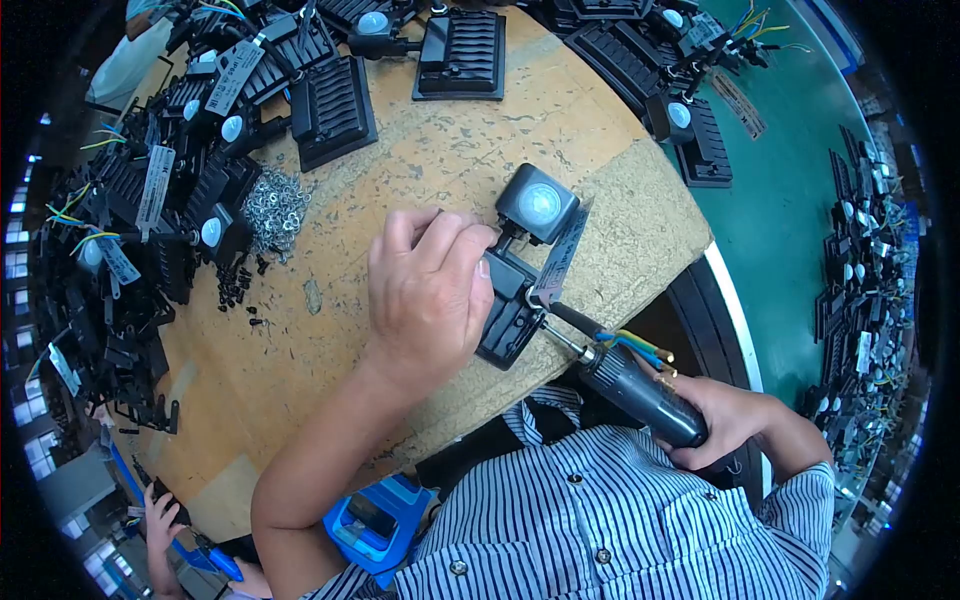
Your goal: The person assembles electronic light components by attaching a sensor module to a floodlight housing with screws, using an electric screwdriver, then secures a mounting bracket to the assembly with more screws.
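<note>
My left hand (430, 285) is closed over a black LED floodlight (508, 335), pressing it near the table's edge. A square motion sensor (538, 203) with a white dome sticks out from the floodlight beyond my fingers. Along its side runs a labelled metal bracket (567, 248). In my right hand (735, 420) is a black electric screwdriver (640, 388), fingers wrapped round its body. Its bit slants up to the left and meets the floodlight by the bracket's lower end. A cable with blue, yellow-green and brown wires (640, 346) passes over the screwdriver's front end.
More floodlights (335, 105) with sensors crowd the table's left and far sides. A pile of small metal washers (275, 212) and black screws (235, 285) lie left. At right, a green conveyor (780, 240) carries floodlights. A blue stool (395, 515) stands below; another person's hand (160, 515) shows lower left.
</note>
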Demonstrator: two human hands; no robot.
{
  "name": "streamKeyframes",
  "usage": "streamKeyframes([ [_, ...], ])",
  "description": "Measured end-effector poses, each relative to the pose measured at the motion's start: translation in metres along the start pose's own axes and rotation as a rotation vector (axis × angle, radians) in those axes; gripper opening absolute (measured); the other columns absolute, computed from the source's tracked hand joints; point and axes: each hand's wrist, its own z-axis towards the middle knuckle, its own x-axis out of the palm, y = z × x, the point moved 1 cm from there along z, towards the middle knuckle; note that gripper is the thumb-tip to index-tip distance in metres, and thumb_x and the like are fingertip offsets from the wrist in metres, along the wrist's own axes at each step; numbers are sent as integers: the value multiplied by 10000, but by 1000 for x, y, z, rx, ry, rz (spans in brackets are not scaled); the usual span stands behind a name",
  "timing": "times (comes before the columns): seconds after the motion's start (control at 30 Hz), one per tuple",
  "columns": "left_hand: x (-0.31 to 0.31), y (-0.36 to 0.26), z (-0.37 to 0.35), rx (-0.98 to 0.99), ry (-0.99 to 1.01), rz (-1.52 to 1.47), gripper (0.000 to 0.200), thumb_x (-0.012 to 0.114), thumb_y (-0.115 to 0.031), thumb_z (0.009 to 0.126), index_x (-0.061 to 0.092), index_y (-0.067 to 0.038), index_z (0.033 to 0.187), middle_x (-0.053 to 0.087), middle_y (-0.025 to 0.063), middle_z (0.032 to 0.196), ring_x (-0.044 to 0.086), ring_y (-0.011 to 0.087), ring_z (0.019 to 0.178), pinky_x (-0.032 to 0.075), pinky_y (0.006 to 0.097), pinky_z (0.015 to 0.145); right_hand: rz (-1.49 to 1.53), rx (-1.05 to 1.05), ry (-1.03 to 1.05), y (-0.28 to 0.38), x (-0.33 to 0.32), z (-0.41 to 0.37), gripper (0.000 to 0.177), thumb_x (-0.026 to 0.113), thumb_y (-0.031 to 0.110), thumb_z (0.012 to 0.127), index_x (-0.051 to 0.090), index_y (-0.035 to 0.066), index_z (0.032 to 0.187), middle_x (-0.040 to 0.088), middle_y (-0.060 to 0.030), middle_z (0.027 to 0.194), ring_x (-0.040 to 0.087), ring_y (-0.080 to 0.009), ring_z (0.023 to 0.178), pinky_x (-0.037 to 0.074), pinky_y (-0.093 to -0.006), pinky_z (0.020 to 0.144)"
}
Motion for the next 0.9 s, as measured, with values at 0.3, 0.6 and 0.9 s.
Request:
streamKeyframes([
  [0.3,-2,1,2,15,-2,3,213,558,-95,751,597,-73,959,582,55,989,486,284,955,379,400,836,349,53,119,-11,-4,6,620,708,20,648,402,30,1187,582,-40,860,581,-110,785,492,-268,750],
  [0.6,0,5,0,66,-22,-3,180,514,-96,806,596,-70,964,585,60,969,481,274,939,370,399,835,-152,-284,-269,-10,18,-7,884,766,115,618,288,-6,1351,597,-161,989,635,-225,797,506,-304,751],
  [0.9,-5,-15,-7,93,-144,185,273,535,-120,833,567,-61,1098,531,110,1149,436,320,1097,300,439,950,-302,-349,-520,-31,39,-29,953,798,147,590,281,4,1378,579,-211,1103,631,-279,918,491,-335,818],
])
